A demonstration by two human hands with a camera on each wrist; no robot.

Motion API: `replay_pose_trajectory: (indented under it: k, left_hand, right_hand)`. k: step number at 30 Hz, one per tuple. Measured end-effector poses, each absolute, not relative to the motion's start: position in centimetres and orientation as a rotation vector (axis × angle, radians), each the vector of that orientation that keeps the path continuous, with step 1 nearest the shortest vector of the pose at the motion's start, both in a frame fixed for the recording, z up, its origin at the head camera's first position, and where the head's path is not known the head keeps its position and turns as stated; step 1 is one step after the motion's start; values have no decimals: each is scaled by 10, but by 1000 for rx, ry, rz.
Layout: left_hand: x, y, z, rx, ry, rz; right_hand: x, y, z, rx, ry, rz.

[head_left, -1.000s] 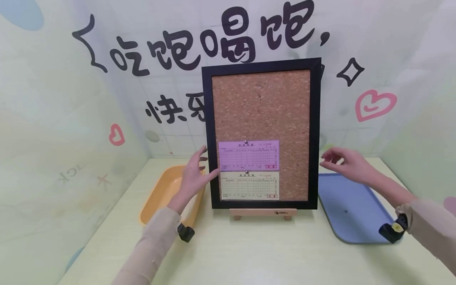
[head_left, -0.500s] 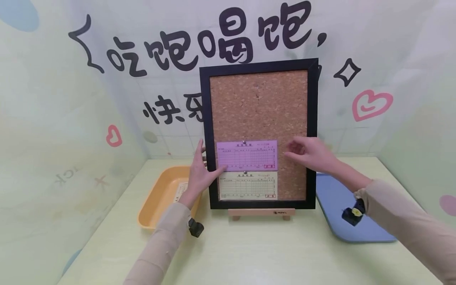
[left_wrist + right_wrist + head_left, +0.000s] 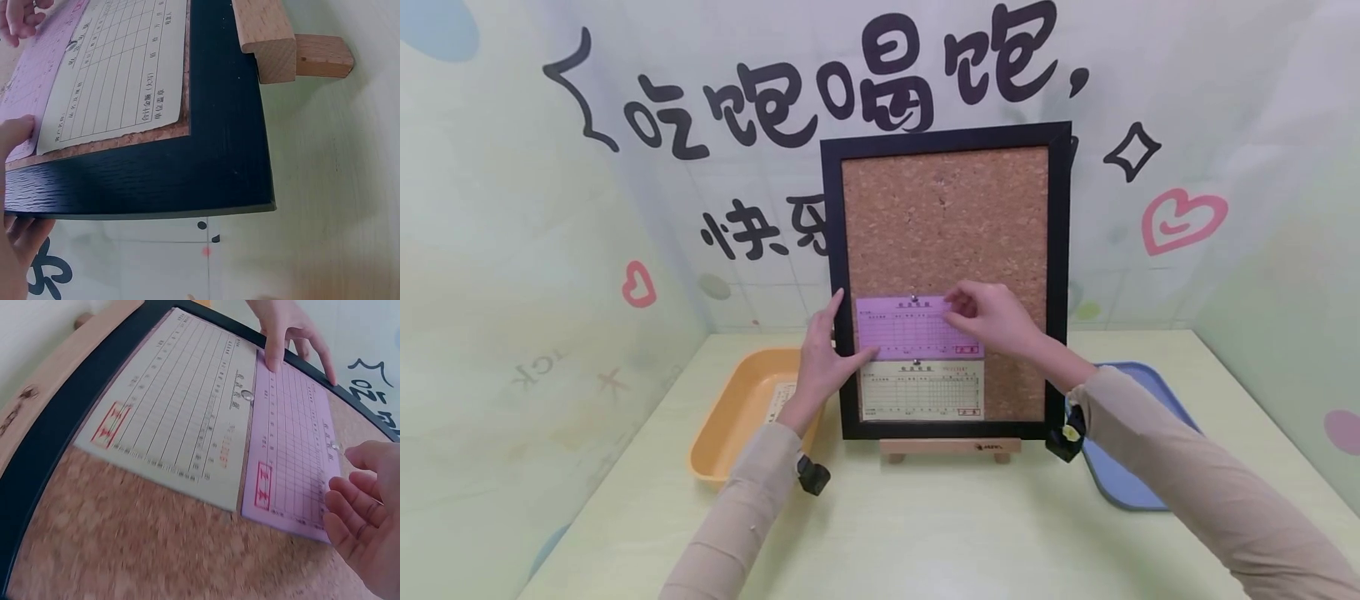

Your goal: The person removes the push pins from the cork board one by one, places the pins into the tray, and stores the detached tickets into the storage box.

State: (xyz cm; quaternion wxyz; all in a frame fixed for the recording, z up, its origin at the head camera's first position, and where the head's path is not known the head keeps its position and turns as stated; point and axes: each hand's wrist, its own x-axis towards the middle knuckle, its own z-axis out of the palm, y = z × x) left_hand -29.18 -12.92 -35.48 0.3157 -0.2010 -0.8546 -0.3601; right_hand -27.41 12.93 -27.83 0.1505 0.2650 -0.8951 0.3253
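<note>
A black-framed cork board (image 3: pixel 970 225) stands upright on a small wooden easel (image 3: pixel 951 447). Pinned low on it are a purple receipt slip (image 3: pixel 895 329) and, below that, a cream receipt slip (image 3: pixel 917 392). Each has a silver pushpin (image 3: pixel 247 395) at its top edge. My left hand (image 3: pixel 825 358) grips the board's left side, its thumb in front on the purple slip's edge and fingers behind the frame. Over the right part of the purple slip is my right hand (image 3: pixel 1000 321), fingers loosely bent and holding nothing, fingertips close to the purple slip's pushpin (image 3: pixel 335 447).
An orange tray (image 3: pixel 722 417) with a printed paper (image 3: pixel 780 400) in it sits left of the board. A blue tray (image 3: pixel 1138 467) lies to the right, partly behind my right sleeve. A wall with large black lettering (image 3: pixel 895 71) rises behind the table.
My right hand has moved left from beside the board to over the purple slip. My left hand has shifted slightly right, its thumb now farther over the slip.
</note>
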Motion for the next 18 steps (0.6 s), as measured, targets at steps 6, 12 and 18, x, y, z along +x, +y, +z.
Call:
replay_pose_trajectory:
  k: [6, 12, 18]
  left_hand:
    - [-290, -130, -354, -528, -2272, -979]
    - [-288, -130, -353, -517, -2265, -985]
    - [-286, -128, -353, -500, -2276, -990]
  right_hand:
    - [-283, 114, -280, 744, -2502, 935]
    - [-289, 101, -282, 756, -2433, 888]
    - [-292, 92, -286, 736, -2378, 818]
